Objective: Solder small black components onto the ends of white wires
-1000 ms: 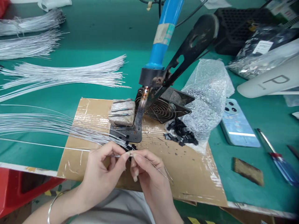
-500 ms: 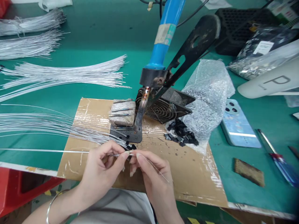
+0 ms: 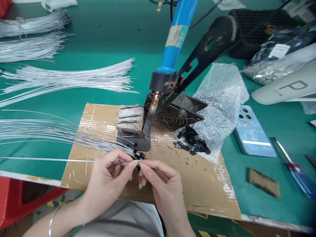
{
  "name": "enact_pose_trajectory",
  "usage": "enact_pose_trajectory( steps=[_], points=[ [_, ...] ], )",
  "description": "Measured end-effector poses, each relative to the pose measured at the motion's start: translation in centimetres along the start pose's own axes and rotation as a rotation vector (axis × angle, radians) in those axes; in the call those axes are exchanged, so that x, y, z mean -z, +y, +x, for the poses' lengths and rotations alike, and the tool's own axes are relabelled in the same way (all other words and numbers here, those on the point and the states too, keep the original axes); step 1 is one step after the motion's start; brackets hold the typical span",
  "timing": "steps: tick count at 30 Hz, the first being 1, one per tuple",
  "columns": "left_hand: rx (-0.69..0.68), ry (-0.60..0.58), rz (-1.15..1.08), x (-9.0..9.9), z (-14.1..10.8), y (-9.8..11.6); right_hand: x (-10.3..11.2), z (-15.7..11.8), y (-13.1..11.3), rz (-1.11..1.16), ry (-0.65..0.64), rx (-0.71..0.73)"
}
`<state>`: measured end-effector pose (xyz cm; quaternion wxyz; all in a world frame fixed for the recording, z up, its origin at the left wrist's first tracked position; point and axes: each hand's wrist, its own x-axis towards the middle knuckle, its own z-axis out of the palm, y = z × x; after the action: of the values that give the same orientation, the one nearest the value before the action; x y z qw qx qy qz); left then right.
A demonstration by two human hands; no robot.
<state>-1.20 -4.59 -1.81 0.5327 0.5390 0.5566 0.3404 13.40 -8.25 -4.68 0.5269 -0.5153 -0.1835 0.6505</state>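
Observation:
My left hand (image 3: 111, 179) is closed in a pinch on a thin white wire (image 3: 61, 160) that runs off to the left. Its thumb and index tips meet those of my right hand (image 3: 161, 181), also pinching, with a fine thin wire (image 3: 170, 182) trailing across its palm side. What lies exactly between the fingertips is too small to make out. Just behind the hands lies a bundle of white wires (image 3: 96, 141) with small black ends. A soldering iron (image 3: 170, 49) with a blue handle leans in its black stand (image 3: 197, 62), tip downward, above the hands.
Brown cardboard (image 3: 204, 191) covers the green table (image 3: 153, 65) here. Black small pieces (image 3: 191, 141) lie by bubble wrap (image 3: 217, 98) and a fan (image 3: 175, 115). A phone (image 3: 255, 131), a screwdriver (image 3: 300, 177) and a brown block (image 3: 263, 182) are at right; more wire bundles (image 3: 69, 79) at left.
My right hand has shifted very slightly and its lower fingers have curled a little differently. The fingertips of both hands stay together; the view has moved slightly.

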Motion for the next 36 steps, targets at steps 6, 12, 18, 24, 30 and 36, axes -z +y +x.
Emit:
enact_pose_trajectory(
  steps=[6,12,18,24,30,36],
  points=[
    [-0.063,0.032,0.05,0.0,-0.1,-0.2,-0.2,0.0,0.0,-0.003,0.02,0.001],
    [-0.077,0.03,0.097,0.0,-0.3,-0.5,0.0,0.1,-0.1,0.003,-0.006,-0.022],
    [-0.114,0.017,0.184,0.2,-0.4,-0.7,0.5,0.4,-0.6,-0.008,-0.041,-0.073],
    [-0.125,-0.04,0.272,0.6,-0.5,-0.5,1.2,0.8,-1.6,-0.045,-0.119,-0.169],
    [-0.12,-0.039,0.264,0.6,-0.4,-0.3,1.3,0.8,-1.5,-0.008,-0.135,-0.172],
    [-0.117,0.006,0.207,0.2,-0.2,-0.4,1.0,0.5,-1.0,0.058,-0.103,-0.147]
  ],
)
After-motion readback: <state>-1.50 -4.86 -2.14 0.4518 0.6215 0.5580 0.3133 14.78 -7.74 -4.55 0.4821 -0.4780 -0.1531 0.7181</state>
